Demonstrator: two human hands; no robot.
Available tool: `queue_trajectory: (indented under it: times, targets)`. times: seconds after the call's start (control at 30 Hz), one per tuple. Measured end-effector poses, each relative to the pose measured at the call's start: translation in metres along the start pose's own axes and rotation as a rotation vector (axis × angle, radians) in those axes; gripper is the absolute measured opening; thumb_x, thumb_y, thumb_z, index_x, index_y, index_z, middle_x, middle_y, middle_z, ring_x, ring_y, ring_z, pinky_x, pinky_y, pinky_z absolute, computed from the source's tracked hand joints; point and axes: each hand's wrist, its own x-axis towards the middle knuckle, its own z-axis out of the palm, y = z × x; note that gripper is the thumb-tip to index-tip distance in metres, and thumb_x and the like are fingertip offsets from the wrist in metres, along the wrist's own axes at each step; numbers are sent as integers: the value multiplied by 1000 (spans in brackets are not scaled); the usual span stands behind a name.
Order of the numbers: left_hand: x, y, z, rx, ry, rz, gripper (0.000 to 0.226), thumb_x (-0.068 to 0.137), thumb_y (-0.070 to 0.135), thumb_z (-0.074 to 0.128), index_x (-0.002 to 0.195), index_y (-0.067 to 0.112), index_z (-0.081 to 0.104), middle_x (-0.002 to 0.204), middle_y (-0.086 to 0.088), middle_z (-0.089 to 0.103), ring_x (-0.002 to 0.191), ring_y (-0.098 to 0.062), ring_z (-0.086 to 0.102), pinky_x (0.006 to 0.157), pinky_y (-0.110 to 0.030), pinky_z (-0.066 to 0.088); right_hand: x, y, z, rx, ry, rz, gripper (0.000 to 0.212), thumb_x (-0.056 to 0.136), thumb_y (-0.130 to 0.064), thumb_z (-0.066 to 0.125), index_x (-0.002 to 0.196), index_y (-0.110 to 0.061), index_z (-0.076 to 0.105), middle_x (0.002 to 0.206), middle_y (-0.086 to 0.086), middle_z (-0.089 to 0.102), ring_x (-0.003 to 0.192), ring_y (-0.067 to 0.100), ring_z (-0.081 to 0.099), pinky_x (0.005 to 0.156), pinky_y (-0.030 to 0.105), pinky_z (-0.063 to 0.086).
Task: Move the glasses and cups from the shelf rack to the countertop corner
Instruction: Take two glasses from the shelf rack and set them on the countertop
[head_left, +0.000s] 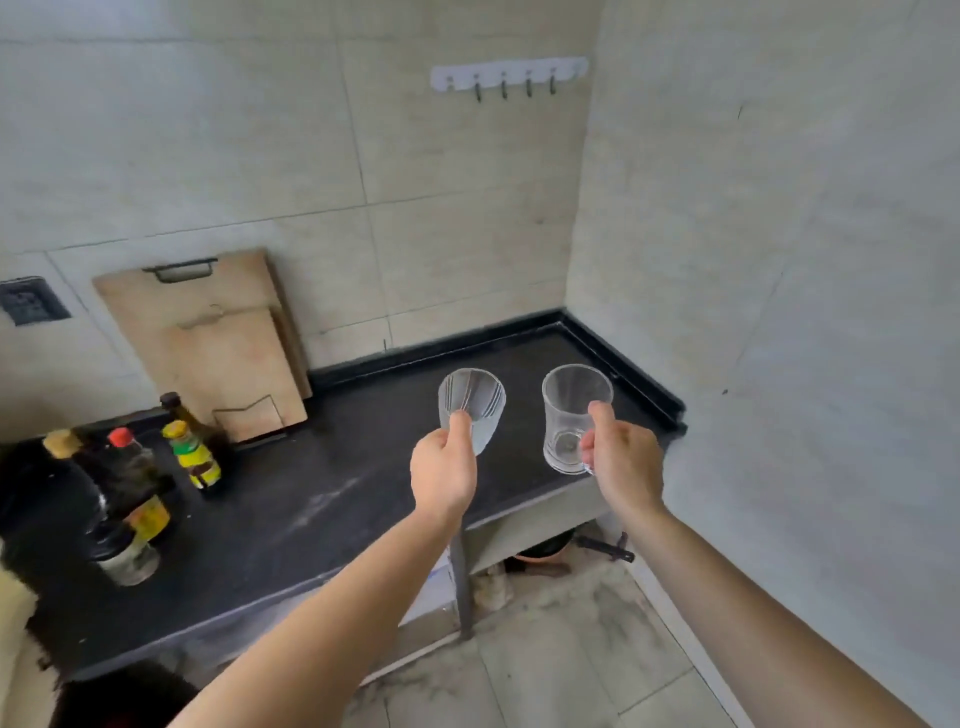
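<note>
The countertop (311, 483) corner lies at one o'clock beyond both hands, my right the nearer. My left hand (442, 467) pinches the ribbed glass (475, 397). My right hand (623, 460) grips the cup (571, 415), seemingly by its handle. Both hang over the counter, mouths tipped toward me.

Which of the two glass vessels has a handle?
The smooth mug held by the right hand. The tumbler in the left hand has engraved lines and no handle.
</note>
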Motion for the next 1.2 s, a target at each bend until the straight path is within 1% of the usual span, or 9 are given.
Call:
queue_trajectory:
  times: [0.2, 0.33, 0.47, 0.6, 0.67, 0.77, 0.87, 1.0, 1.2]
  targets:
    - [80, 10, 101, 79, -62, -74, 39, 89, 37, 39, 58, 17, 24, 62, 1, 30, 62, -18, 26, 58, -36, 23, 131, 21, 1, 18, -24, 29, 52, 94, -46, 47, 60, -13, 70, 68, 3, 73, 76, 23, 67, 69, 37, 48]
    - [148, 24, 155, 222, -7, -142, 42, 90, 39, 33, 58, 14, 40, 80, -5, 45, 81, -25, 34, 70, -36, 31, 226, 18, 14, 19, -87, 57, 52, 94, -43, 46, 57, -15, 69, 67, 1, 73, 76, 23, 67, 75, 40, 51]
    - [205, 40, 195, 252, -9, -156, 39, 93, 34, 31, 60, 13, 34, 83, -6, 45, 87, -25, 33, 62, -34, 28, 310, 9, 29, -26, -148, 33, 51, 97, -40, 44, 61, -15, 70, 71, 0, 73, 78, 21, 67, 72, 37, 49]
    - [255, 35, 230, 289, -28, -264, 41, 95, 35, 28, 70, 10, 50, 107, -13, 56, 104, -33, 49, 71, -36, 37, 374, 9, 49, -53, -206, 82, 52, 98, -40, 42, 62, -18, 71, 76, -2, 74, 85, 23, 68, 80, 41, 52]
    - [283, 31, 247, 300, -44, -294, 41, 96, 36, 28, 74, 11, 52, 116, -17, 58, 98, -28, 47, 74, -36, 36, 405, 12, 60, -61, -230, 94, 55, 99, -40, 42, 57, -21, 71, 72, -4, 74, 84, 24, 69, 86, 46, 54]
    - [328, 23, 276, 327, -93, -326, 40, 98, 34, 27, 73, 12, 50, 105, -13, 55, 95, -25, 45, 77, -36, 34, 449, 20, 79, -72, -234, 124, 60, 96, -42, 43, 45, -25, 69, 63, -4, 73, 81, 24, 70, 88, 50, 55]
    - [373, 9, 304, 323, -145, -372, 38, 97, 33, 29, 71, 13, 48, 98, -10, 52, 86, -22, 46, 71, -35, 38, 489, 30, 101, -113, -235, 159, 58, 96, -40, 43, 48, -22, 70, 63, -3, 73, 80, 24, 69, 88, 52, 55]
    - [438, -6, 342, 364, -223, -421, 40, 98, 34, 28, 81, 10, 55, 107, -12, 57, 94, -25, 52, 75, -38, 42, 547, 41, 134, -164, -247, 202, 54, 99, -37, 42, 59, -18, 73, 65, -4, 72, 82, 23, 68, 89, 50, 55]
    - [519, -25, 392, 409, -288, -483, 49, 96, 30, 25, 104, 0, 63, 122, -23, 58, 119, -41, 49, 105, -51, 41, 628, 70, 188, -203, -298, 243, 49, 101, -37, 39, 69, -16, 70, 80, -2, 71, 93, 23, 66, 95, 48, 52]
